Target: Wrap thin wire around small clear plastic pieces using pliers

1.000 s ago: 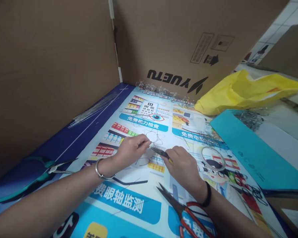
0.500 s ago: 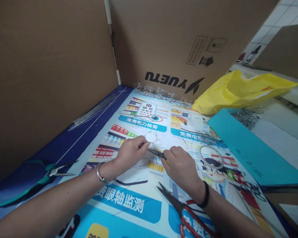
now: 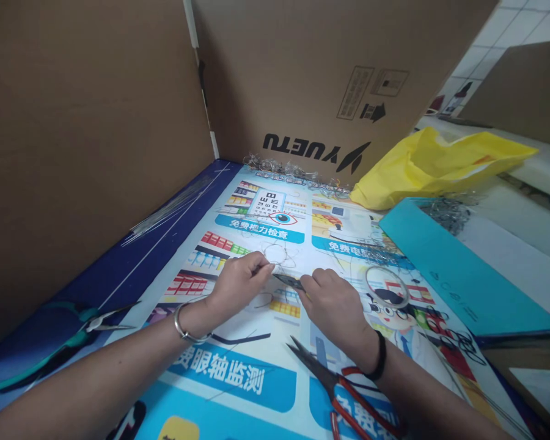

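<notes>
My left hand (image 3: 238, 282) is closed in a pinch on a thin wire (image 3: 282, 253), whose bent loops spread out just beyond the fingertips. Opposite it, my right hand (image 3: 333, 308) is wrapped round a pair of pliers (image 3: 289, 282). The dark jaws point left and reach close to my left fingertips; whether they grip the wire is too small to tell. Below my right hand lies a pair of red-handled long-nose pliers (image 3: 332, 385), jaws parted. Left of my left forearm rests a second pair, with teal handles (image 3: 50, 360).
Tall cardboard walls (image 3: 96, 122) enclose the back and left. Straight wires (image 3: 165, 211) lie along the left edge; tangled wire pieces (image 3: 293, 171) line the back. At right are a wire coil (image 3: 407, 287), a yellow bag (image 3: 421, 174) and a teal box (image 3: 453, 275) holding a wire heap.
The view has shifted slightly, so the surroundings sit a little further left. Both hands keep nearly the same place and grip.
</notes>
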`<state>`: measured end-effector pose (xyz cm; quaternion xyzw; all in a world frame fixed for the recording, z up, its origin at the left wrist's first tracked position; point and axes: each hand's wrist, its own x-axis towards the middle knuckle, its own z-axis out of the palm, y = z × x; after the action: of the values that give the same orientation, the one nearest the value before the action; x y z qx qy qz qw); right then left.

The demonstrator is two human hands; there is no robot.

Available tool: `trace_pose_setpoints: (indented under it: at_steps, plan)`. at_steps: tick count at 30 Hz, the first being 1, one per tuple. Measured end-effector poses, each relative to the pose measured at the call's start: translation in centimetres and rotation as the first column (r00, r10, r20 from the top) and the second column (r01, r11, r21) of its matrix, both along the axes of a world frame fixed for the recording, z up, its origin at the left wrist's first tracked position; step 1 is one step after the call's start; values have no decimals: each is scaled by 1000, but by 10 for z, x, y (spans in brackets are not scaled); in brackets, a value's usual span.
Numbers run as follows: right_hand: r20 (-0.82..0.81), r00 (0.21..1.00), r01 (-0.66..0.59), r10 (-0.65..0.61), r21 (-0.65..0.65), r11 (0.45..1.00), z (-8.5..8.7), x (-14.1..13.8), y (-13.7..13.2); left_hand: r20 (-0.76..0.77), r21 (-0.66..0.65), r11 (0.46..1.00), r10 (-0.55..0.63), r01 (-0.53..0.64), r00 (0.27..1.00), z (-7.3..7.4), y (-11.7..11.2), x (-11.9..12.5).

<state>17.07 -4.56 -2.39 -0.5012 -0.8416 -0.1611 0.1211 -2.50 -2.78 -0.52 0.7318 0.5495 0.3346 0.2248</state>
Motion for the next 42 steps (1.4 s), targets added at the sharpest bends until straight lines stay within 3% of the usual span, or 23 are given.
trace_pose_setpoints:
  at_steps: [18,42]
  plan:
    - [0,1000,13,-13,-60,998,7,-7,-6,-80,97,995,43,-36,996,-7,0,0]
    - [17,1000,16,-15,-25,1000,9,-8,-7,-101,122,992,41,-28,994,-12,1,-1]
